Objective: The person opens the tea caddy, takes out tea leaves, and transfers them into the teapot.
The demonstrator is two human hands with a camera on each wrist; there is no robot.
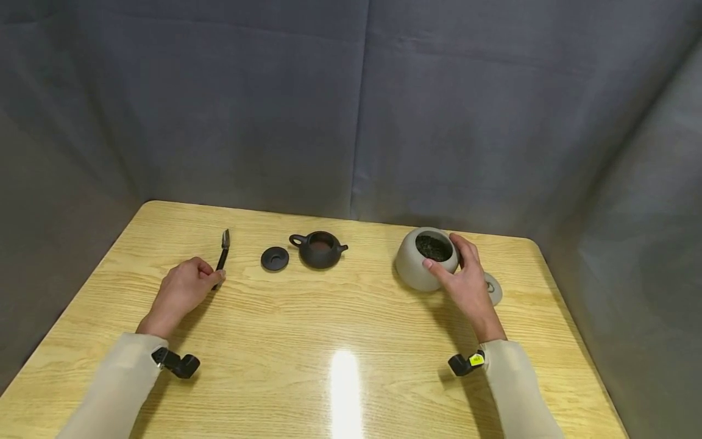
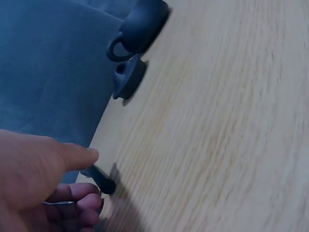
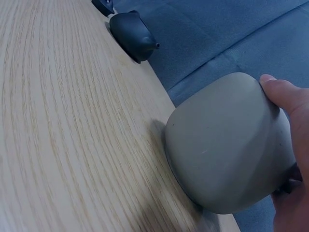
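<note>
My left hand (image 1: 183,289) pinches the near end of a slim black-handled tea scoop (image 1: 222,259) between thumb and fingers, its narrow metal head pointing toward the back. In the left wrist view the handle's dark end (image 2: 107,186) shows beside the thumb. My right hand (image 1: 466,277) grips a rounded grey jar (image 1: 411,268) by its right side, thumb at the near rim and fingers round the far side. Dark tea leaves (image 1: 433,248) lie inside the uncovered jar. From the right wrist, the jar's smooth wall (image 3: 227,145) shows, with its base close to the table.
Between the hands, toward the back, stands a small dark teapot (image 1: 320,259) without its lid, spout to the right. Its round lid (image 1: 275,259) lies left of it. The jar's grey lid (image 1: 495,289) is partly behind my right hand. Grey curtains (image 1: 247,122) border the wooden table (image 1: 274,353).
</note>
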